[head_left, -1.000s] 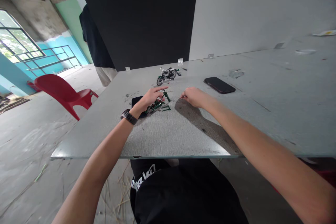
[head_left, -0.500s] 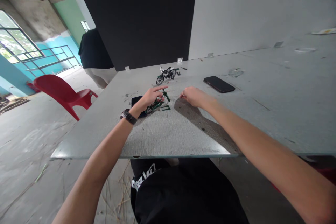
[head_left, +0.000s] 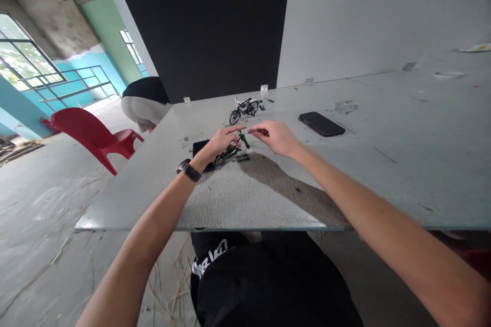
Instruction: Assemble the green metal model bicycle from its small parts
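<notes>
1. Head view: my left hand [head_left: 221, 141] is on the green model bicycle [head_left: 230, 150], fingers curled lightly over its frame, pressing it to the counter [head_left: 268, 199].
2. The bicycle's long axis slants from beside my left wrist up and right. Its front end points at my right hand [head_left: 275, 138], which is just beside it but apart.
3. The right hand's fingertips are pinched together. I cannot tell whether a small part sits between them.
4. A small loose piece [head_left: 242, 158] lies near the bicycle's front, below the gap between the hands. A second model bicycle [head_left: 244, 108] stands farther back, and a phone [head_left: 321, 123] lies well off to the right.
</notes>
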`<act>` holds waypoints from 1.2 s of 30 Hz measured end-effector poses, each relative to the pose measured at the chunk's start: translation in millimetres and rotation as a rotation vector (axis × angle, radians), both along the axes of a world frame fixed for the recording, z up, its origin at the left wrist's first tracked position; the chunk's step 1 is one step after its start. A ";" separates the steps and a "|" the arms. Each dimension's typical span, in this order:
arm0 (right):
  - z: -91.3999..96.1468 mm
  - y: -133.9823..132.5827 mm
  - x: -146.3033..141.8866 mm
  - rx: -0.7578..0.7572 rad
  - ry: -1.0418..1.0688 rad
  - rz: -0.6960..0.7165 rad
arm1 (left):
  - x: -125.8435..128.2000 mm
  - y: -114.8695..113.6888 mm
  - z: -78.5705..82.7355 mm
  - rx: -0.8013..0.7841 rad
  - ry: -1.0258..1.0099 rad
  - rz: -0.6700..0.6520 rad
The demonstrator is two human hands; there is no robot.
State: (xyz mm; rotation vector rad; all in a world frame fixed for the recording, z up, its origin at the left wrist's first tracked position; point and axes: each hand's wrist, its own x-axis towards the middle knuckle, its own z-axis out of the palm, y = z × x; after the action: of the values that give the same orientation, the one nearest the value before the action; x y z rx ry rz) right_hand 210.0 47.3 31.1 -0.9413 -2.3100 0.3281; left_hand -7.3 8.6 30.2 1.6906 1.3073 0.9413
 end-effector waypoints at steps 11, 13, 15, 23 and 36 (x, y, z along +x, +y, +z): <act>-14.4 -6.9 -19.0 0.010 0.132 0.011 | 4.1 4.2 -4.6 0.027 -0.030 0.051; -14.6 -7.5 -19.8 0.000 0.145 0.002 | 4.7 4.0 -4.1 0.021 -0.045 0.056; -14.2 -8.6 -20.8 -0.002 0.150 -0.002 | 5.0 3.7 -3.6 0.018 -0.050 0.060; -9.3 -15.8 -24.3 -0.021 0.134 -0.031 | 4.4 3.3 -5.2 0.024 -0.048 0.064; -17.3 -19.9 -33.3 -0.041 0.274 -0.102 | 9.7 -1.8 -0.6 0.013 -0.064 0.102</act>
State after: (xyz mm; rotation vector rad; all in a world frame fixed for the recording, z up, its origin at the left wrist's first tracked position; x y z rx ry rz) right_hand 176.7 27.4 13.9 -0.9663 -2.0065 0.4339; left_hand 2.4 6.8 29.6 1.6025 1.3580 1.0564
